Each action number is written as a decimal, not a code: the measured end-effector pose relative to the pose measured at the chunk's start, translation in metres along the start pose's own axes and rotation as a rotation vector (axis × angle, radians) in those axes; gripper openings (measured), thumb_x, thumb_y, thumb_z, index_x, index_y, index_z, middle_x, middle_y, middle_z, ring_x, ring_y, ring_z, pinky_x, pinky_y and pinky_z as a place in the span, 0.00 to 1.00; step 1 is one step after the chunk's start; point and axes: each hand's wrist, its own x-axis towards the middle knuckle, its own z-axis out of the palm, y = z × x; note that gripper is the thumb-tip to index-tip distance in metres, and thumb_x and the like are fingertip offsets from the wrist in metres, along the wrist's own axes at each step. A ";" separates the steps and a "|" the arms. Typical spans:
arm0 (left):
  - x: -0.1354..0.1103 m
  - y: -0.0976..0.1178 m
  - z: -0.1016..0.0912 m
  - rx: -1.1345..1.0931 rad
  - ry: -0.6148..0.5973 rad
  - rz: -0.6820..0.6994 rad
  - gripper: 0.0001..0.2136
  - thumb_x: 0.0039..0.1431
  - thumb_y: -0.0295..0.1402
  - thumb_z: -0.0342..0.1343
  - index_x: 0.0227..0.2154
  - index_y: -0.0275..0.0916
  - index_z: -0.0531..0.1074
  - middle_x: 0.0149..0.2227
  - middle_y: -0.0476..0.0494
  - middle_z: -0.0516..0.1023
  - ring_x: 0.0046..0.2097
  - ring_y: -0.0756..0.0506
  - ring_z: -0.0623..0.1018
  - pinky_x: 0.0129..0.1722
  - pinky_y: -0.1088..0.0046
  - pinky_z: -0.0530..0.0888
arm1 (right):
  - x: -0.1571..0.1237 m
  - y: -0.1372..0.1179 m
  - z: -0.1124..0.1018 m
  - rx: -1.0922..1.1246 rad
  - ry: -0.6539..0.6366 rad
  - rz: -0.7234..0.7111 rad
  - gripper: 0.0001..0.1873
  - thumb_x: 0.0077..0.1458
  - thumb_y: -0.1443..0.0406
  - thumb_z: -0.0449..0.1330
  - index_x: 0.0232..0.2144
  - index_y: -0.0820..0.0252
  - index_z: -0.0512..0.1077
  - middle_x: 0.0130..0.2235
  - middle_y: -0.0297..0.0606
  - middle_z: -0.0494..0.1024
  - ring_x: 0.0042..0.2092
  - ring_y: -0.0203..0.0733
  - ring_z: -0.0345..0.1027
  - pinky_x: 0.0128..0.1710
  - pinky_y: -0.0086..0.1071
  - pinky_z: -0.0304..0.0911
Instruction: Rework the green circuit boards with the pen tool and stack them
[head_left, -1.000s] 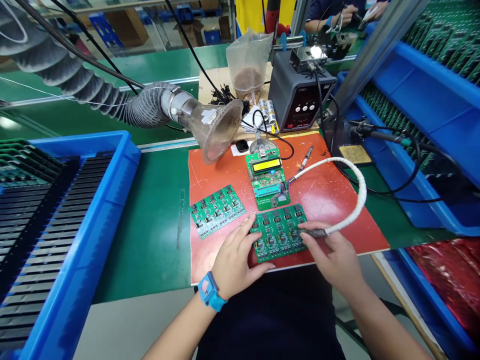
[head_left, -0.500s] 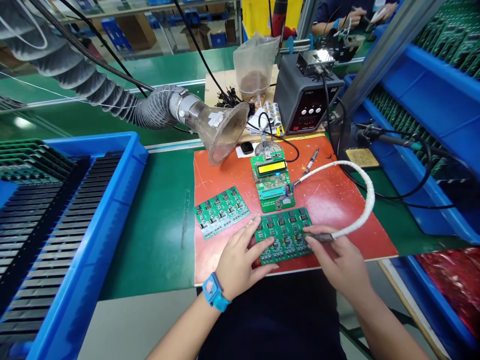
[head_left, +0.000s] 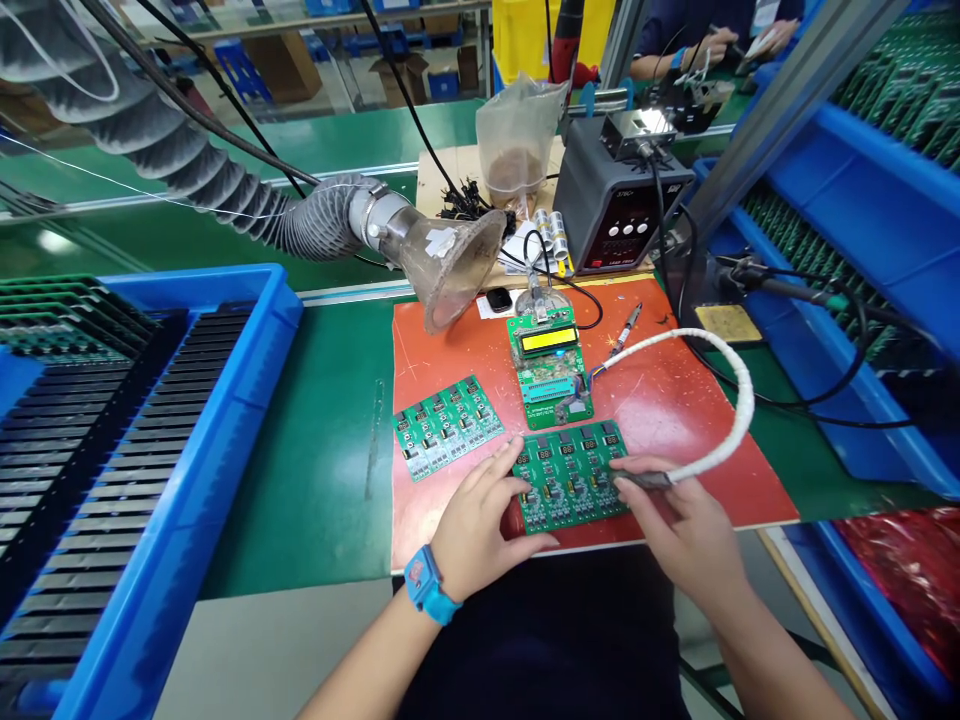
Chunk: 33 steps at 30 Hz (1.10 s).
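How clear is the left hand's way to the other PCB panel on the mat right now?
Probably clear: the left hand rests on the near PCB panel, and the other PCB panel lies just beyond its fingertips on the red mat, with nothing visible between.

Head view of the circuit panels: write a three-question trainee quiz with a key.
1. What does the right hand hold? A: a white-sleeved cable; B: tweezers; C: a sponge.
2. True or false: the left hand touches the green panel nearest the person.
3. Fill in the blank: the screen on the board above that panel glows ____.

Key: 1 A; 2 true; 3 yellow.
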 end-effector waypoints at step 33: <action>-0.003 -0.002 0.003 0.025 0.055 0.031 0.21 0.49 0.41 0.67 0.40 0.37 0.65 0.59 0.21 0.66 0.60 0.32 0.70 0.49 0.52 0.77 | 0.001 -0.001 0.002 0.005 0.027 0.009 0.07 0.61 0.62 0.58 0.43 0.53 0.70 0.43 0.39 0.78 0.43 0.45 0.75 0.45 0.39 0.71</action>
